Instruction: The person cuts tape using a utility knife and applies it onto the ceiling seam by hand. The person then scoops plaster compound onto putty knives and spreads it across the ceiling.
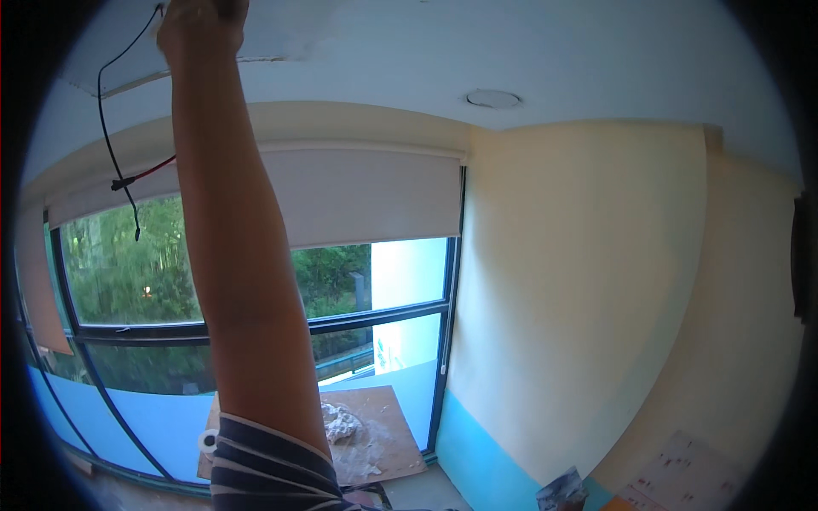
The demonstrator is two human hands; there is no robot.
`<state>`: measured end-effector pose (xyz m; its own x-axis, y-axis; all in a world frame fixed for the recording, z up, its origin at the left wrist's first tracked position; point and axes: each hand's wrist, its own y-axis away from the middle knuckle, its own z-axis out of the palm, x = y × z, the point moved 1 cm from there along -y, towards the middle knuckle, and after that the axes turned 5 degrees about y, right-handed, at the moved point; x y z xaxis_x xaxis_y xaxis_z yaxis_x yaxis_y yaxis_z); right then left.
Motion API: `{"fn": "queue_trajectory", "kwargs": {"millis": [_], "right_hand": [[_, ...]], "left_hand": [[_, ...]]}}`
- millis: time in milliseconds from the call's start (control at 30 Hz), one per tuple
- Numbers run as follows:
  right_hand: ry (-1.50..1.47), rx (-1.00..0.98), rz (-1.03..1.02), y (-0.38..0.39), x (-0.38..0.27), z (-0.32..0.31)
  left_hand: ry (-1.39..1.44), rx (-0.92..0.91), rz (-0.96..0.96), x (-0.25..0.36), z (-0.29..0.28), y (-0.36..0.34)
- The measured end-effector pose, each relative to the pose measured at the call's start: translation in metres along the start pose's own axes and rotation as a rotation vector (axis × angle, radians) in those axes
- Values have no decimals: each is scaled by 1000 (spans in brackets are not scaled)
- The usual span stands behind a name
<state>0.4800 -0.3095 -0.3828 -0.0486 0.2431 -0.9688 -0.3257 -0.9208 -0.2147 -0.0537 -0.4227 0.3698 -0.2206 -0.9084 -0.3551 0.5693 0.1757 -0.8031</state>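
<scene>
My left arm stretches straight up to the white ceiling (366,64). At the top edge of the head view, my left hand (200,36) is closed and partly cut off. A dark shape shows at its fingers, too blurred and cropped to name. Beside the hand runs a cracked, straight seam (136,83) in the ceiling, with a faint brownish smear to its right. From a hole left of the hand hangs a thin black cable (100,106). Lower down, a black connector (124,183) joins it to a red wire (158,166). My right hand is out of view.
A pale roller blind (366,192) covers the upper part of a dark-framed window (375,320). Below stands a brown board (388,443) bearing a whitish crumpled lump (341,423); a white roll (207,440) is at its left. A round outline (493,99) marks the ceiling. Right is a cream wall (579,281).
</scene>
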Motion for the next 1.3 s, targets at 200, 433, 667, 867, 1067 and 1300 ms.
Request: {"fn": "queue_trajectory", "kwargs": {"millis": [200, 433, 667, 867, 1067, 1300], "right_hand": [[-553, 29, 303, -33, -11, 40], [-1046, -232, 476, -72, -82, 122], [-989, -105, 471, -79, -106, 153], [-894, -43, 526, -70, -103, 150], [-927, -98, 506, -69, -101, 148], [-955, -88, 348, -73, -112, 145]], "left_hand": [[-177, 64, -278, -73, -86, 148], [-583, -137, -920, -89, -165, 452], [-690, -815, -927, -32, -174, 587], [-501, -901, -944, -22, -177, 616], [-601, -989, -1014, -20, -204, 635], [-868, -1033, -1369, -19, -257, 647]]}}
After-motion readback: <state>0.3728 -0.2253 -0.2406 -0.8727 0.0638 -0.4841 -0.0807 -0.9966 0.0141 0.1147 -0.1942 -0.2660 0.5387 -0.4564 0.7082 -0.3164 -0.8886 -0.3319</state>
